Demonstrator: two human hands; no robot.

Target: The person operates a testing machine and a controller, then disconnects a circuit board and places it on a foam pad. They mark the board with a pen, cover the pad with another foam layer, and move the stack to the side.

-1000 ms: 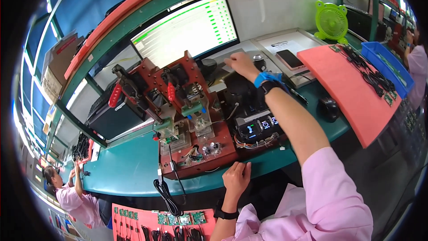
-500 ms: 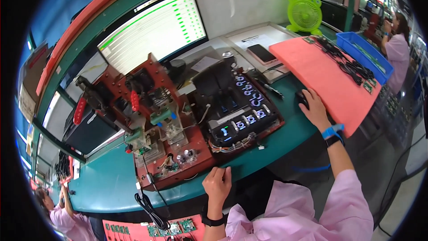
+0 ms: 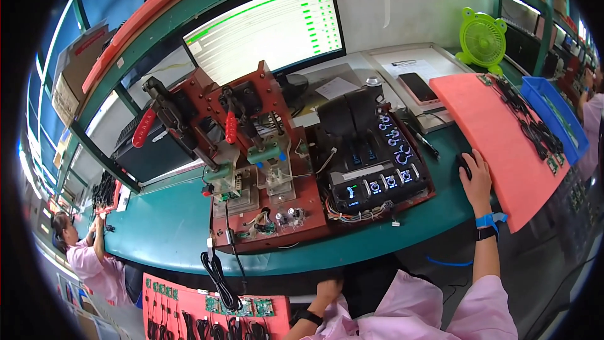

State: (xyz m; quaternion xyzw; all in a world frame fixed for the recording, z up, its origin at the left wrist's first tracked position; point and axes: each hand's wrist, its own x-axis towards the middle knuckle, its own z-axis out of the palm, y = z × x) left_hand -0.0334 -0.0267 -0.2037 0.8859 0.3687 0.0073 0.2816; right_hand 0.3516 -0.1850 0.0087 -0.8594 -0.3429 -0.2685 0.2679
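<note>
The right hand [image 3: 478,173] lies palm down over a small black computer mouse [image 3: 464,165] on the green worktop [image 3: 163,226], fingers [image 3: 483,158] draped loosely over its back and curled only a little, so it is resting on the mouse more than gripping it. Only the left edge of the mouse peeks out from under the fingertips; the rest is covered. Just to the right of the fingers runs the edge of a salmon-pink foam mat [image 3: 497,119] carrying small circuit boards with black leads, and to their left sits a black control panel with lit blue knobs [image 3: 377,176] on a red test fixture [image 3: 277,214].

The mouse looks light, hard-shelled and smooth, the sort of thing that slides at a nudge. I'd judge it best taken by its two sides between thumb and outer fingers, palm on the hump; little pressure should be needed. The mat's edge close by could catch it if it slid right.

The left hand [image 3: 327,289] hangs low by the front edge of the worktop, fingers apparently folded inward and holding nothing that I can see, beside a second pink tray of green boards [image 3: 245,307].
</note>
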